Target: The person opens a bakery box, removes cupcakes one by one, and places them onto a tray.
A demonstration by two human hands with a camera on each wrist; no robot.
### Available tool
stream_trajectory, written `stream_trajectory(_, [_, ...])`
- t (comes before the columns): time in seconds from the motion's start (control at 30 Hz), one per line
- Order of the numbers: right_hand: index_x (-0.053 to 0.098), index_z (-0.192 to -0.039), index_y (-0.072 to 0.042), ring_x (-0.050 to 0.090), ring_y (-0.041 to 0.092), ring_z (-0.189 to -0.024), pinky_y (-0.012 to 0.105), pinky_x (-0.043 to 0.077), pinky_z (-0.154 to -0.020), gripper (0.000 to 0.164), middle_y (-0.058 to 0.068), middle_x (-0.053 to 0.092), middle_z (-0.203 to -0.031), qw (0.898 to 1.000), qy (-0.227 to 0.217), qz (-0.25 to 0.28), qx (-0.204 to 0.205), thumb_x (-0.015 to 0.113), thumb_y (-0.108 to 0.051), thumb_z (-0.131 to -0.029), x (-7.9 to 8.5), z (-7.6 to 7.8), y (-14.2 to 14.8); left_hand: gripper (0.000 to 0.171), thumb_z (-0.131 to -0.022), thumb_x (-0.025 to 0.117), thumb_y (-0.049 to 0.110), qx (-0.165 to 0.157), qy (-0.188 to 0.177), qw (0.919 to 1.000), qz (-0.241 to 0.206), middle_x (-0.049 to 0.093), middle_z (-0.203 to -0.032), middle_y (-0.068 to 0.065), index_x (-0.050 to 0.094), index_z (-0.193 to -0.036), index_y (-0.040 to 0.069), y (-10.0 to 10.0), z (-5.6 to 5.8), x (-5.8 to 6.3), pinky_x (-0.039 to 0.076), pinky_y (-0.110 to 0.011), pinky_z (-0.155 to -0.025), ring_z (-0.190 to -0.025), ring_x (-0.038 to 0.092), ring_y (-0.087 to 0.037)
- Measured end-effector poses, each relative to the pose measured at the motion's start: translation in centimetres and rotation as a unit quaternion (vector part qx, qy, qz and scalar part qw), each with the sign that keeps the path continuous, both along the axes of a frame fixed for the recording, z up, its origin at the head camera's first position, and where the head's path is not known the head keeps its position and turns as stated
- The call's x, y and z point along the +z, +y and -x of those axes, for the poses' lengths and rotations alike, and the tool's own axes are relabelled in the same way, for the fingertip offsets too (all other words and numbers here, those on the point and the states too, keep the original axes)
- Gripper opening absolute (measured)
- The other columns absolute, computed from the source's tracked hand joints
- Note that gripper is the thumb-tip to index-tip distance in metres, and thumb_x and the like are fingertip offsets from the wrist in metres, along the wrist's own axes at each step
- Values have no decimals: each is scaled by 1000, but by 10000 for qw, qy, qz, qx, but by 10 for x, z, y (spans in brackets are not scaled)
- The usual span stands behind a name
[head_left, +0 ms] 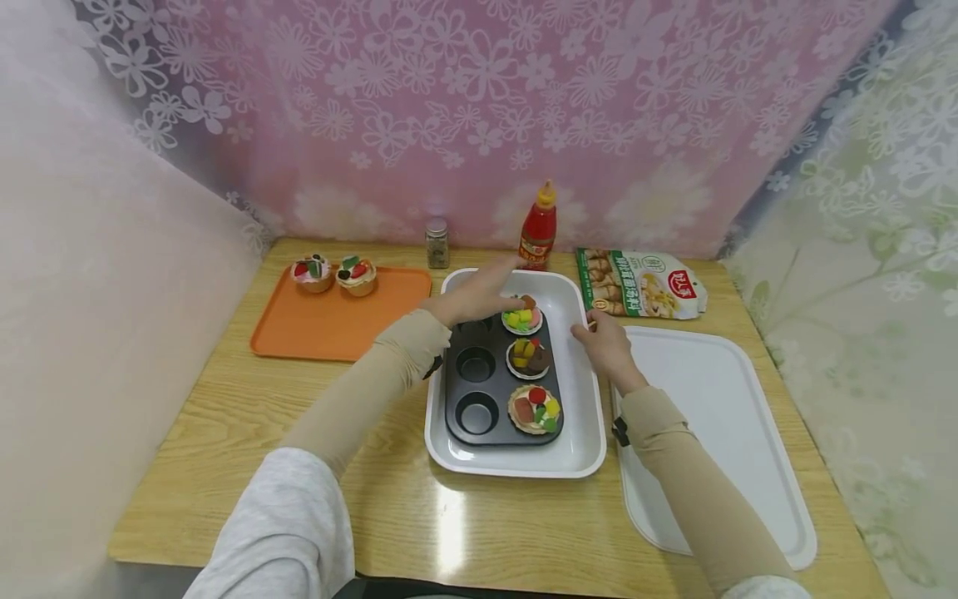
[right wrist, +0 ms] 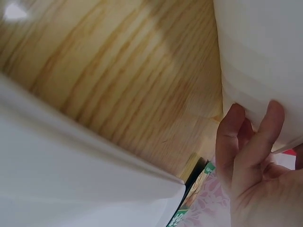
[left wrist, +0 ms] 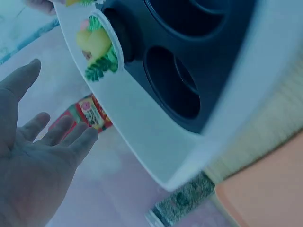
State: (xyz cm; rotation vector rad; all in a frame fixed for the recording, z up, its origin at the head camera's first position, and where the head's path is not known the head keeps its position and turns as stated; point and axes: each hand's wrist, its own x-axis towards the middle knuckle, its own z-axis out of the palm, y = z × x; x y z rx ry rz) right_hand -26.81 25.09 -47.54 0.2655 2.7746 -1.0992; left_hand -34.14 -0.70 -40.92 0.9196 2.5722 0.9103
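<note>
**Right hand [head_left: 609, 349] grips the deep white tray [head_left: 516, 467] while the left hand [head_left: 479, 293] spreads above it**

We see the deep white tray at the middle of the wooden surface [head_left: 397, 516], with a dark muffin pan [head_left: 500, 387] inside it. Three toy tarts fill the pan's right column: the far tart [head_left: 521, 320], the middle tart [head_left: 528, 358] and the near tart [head_left: 535, 409]. To their left we look down into open cups.

The left hand reaches across the tray's far end, its fingers loosely extended and apart; from the left wrist we see it holding nothing, near the far tart. The right hand pinches the tray's right side, thumb by the rim and fingers bent against the outer wall.

On our left, an orange tray [head_left: 322, 329] carries a pink-topped tart [head_left: 310, 273] and a cream-topped tart [head_left: 356, 276]. Along the back we find a small jar [head_left: 437, 244], a red bottle [head_left: 537, 233] with a yellow cap, and a printed food packet [head_left: 644, 284]. A flat white tray [head_left: 711, 399] lies to the right, partly beneath the right forearm.
</note>
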Motion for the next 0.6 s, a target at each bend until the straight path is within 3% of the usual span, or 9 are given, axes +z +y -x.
stream_trajectory(0.23, [59,-126,-1,59,27,-90,32,48,-70,34,16,63,-106,10000,67,-58,4,55,-30,-107,1,1,-2,84,-101,73,29,-2,-285,9984,487,35,-170,-16,26,-166,6,14,0,-12,29,-45,-131,-158,35,-30])
stream_trajectory(0.4, [59,-123,-2,59,27,-87,31,47,-68,32,15,62,-103,9999,100,-74,13,55,-30,-107,0,1,-1,88,-99,75,28,-184,-216,9968,744,32,-171,-17,26,-166,3,21,2,-20,24,-42,-133,-160,30,-30])
stream_trajectory(0.6, [59,-124,-1,59,27,-88,31,46,-69,33,15,62,-103,9999,78,-76,33,55,-29,-107,-2,2,1,81,-99,74,24,-400,-115,9953,877,36,-166,-21,30,-163,0,30,0,-26,27,-40,-132,-155,36,-31])
